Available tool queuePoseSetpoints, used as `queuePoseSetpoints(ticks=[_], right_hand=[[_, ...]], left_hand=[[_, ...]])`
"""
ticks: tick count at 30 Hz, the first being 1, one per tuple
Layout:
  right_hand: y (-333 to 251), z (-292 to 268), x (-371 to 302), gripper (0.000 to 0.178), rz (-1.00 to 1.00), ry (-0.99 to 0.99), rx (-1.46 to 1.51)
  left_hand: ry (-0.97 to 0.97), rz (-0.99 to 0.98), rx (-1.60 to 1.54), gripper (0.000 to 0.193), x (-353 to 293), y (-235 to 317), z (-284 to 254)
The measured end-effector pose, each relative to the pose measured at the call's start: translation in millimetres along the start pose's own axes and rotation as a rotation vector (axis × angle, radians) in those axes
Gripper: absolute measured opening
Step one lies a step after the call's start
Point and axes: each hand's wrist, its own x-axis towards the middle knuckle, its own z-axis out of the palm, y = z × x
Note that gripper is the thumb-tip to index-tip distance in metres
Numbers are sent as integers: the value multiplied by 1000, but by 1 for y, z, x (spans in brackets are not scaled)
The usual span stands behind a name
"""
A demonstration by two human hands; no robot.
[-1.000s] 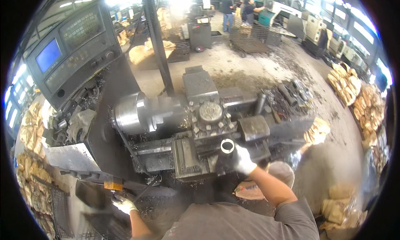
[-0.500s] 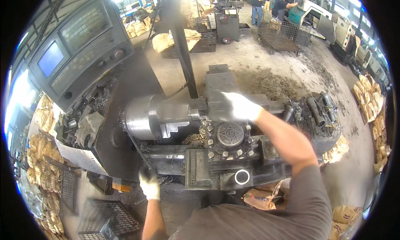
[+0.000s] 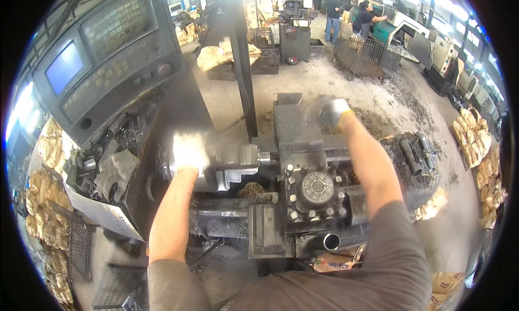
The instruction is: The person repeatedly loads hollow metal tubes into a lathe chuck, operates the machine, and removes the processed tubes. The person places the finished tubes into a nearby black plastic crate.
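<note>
My left hand (image 3: pixel 189 150), in a white glove, is over the steel lathe chuck (image 3: pixel 208 180) and hides its upper part; glare washes out the fingers. A stepped jaw and a cylindrical workpiece (image 3: pixel 235 155) show to its right. My right hand (image 3: pixel 339 109), also gloved, hovers beyond the square tool post (image 3: pixel 317 189), beside a dark upright block (image 3: pixel 294 116). Motion smears its fingers, and a dark blurred patch lies at their left; whether it is something held cannot be made out.
At left stands a control panel (image 3: pixel 65 68) with a lit screen, above a tray of metal scraps (image 3: pixel 116 173). A dark post (image 3: pixel 243 78) rises behind the chuck. Metal tubes (image 3: pixel 411 157) lie at right. Two people and a wire cart (image 3: pixel 367 57) are farther back.
My left hand has risen from low beside the machine, where a long thin rod was at it, to the chuck. My right hand has moved right and away from the tool post.
</note>
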Motion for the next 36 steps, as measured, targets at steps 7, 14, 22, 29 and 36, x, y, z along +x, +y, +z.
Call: queuePoseSetpoints(ticks=[7, 14, 22, 29, 36], right_hand=[[26, -25, 28, 33, -1171, -585, -1583], [48, 168, -41, 47, -344, -1077, -1508], [71, 86, 26, 60, 370, -1155, -1326], [59, 130, -24, 63, -176, -1077, -1545], [-5, 37, -91, 58, -659, -222, -1067]], left_hand=[[65, 187, 88, 85, 0, 26, -5], [320, 456, -260, 74, -36, 119, 61], [304, 424, -303, 77, -36, 131, 87], [264, 428, -299, 81, -37, 134, 89], [162, 381, -313, 76, -31, 120, 86]])
